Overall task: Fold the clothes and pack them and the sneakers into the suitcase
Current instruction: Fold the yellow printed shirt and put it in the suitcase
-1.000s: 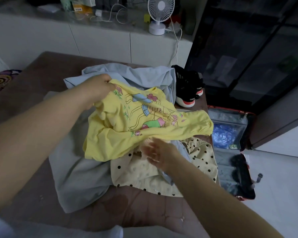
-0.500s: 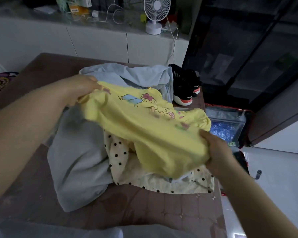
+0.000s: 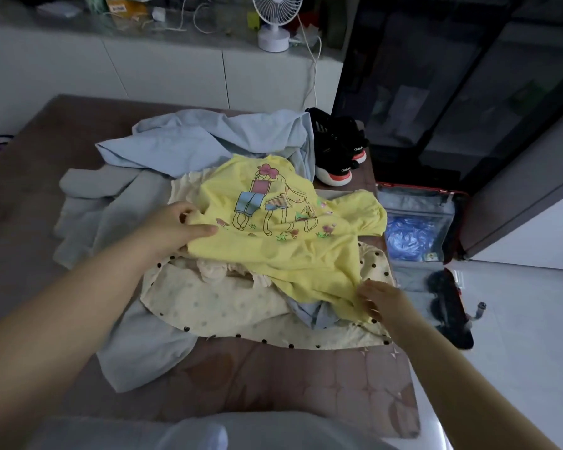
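Observation:
A yellow shirt (image 3: 306,254) with a cartoon print lies on top of a heap of clothes on the brown bed (image 3: 273,378). My left hand (image 3: 176,225) pinches the shirt's left edge. At the shirt's near right edge my right hand (image 3: 379,302) grips the fabric. Under the shirt lies a cream polka-dot garment (image 3: 221,306), with grey (image 3: 91,222) and light blue clothes (image 3: 195,144) around it. Black sneakers (image 3: 338,151) with red-and-white soles stand at the bed's far right corner. The open suitcase (image 3: 416,216) lies on the floor to the right of the bed.
The suitcase holds a blue plastic bag (image 3: 410,237) and a dark item (image 3: 449,306). A white fan (image 3: 275,17) and cables stand on the white cabinet beyond the bed. A dark glass wardrobe rises at the right. White floor tiles lie beside the bed.
The yellow shirt, held up between both hands before, now lies spread on the heap with its print facing up. Both hands have come down to its edges.

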A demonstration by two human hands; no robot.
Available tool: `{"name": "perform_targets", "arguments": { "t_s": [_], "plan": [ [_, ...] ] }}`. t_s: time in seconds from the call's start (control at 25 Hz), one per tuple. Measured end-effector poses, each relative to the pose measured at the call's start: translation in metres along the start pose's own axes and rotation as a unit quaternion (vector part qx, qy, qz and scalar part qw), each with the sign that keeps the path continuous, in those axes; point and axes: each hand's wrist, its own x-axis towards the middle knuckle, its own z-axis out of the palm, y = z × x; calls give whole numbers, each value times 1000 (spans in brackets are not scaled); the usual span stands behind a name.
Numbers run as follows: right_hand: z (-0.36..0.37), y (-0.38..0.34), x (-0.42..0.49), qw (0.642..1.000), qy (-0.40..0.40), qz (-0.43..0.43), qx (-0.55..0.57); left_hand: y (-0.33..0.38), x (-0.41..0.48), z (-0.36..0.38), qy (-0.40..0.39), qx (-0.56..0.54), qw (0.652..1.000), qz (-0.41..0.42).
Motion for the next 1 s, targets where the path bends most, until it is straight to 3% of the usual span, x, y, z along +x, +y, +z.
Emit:
{"name": "perform_targets", "arguments": {
  "t_s": [0.12, 0.32, 0.44, 0.56, 0.68, 0.8, 1.0],
  "plan": [
    [8, -5, 2, 988, 61, -57, -133, 4, -11, 1, 128, 118, 979, 109],
    [5, -26, 3, 978, 73, -94, -173, 6, -19, -18, 244, 184, 936, 175],
    [17, -21, 2, 962, 48, -33, -267, -5, -23, -22, 195, 197, 949, 150],
    [26, -18, -3, 942, 46, -68, -326, -28, -24, -24, 101, 143, 980, 97],
    [14, -28, -5, 976, 41, -97, -190, -50, -25, -33, 135, 55, 989, 20],
    [0, -40, -14, 993, -11, -77, -83, -67, -34, -19, 87, -60, 994, -22],
    [-39, -70, -48, 987, -64, -122, 88, -29, -45, -26, 181, -139, 966, 121]
  ]
}}
